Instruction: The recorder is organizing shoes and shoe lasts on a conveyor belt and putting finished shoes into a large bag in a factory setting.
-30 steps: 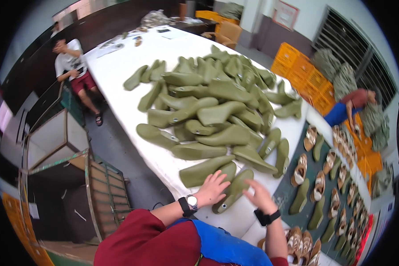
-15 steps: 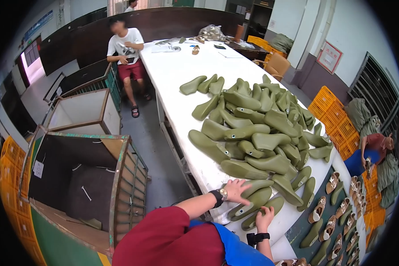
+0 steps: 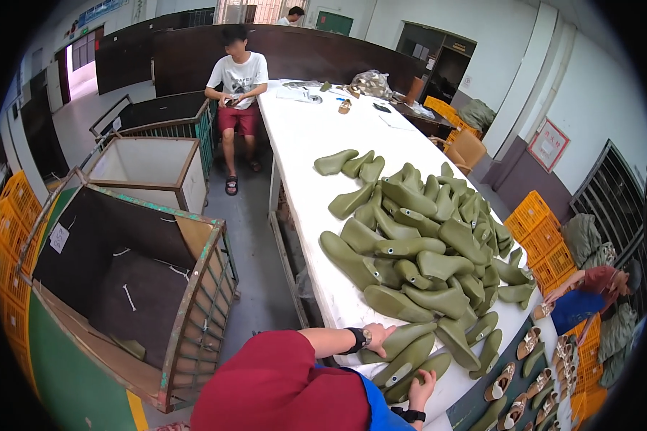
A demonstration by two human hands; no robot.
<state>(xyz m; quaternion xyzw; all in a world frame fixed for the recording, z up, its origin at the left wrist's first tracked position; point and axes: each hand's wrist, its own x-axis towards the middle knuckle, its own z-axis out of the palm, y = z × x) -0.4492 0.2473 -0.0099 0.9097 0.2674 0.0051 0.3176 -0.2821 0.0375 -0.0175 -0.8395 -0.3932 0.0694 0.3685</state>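
Three green shoe lasts (image 3: 410,357) lie side by side at the white table's (image 3: 381,133) near corner, right before the worker. The left hand (image 3: 377,341) is half open at the far one's left end; the right hand (image 3: 422,388) curls beside the nearest, though I can't tell whether it grips. Just beyond sits a heap of lasts (image 3: 438,266); rightward, tan shoes (image 3: 501,382) stand on a dark green board (image 3: 467,404).

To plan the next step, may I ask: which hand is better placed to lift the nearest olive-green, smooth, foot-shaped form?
Probably the right hand: it is curled at this form's edge, while the left hand is at another form, farther forward.
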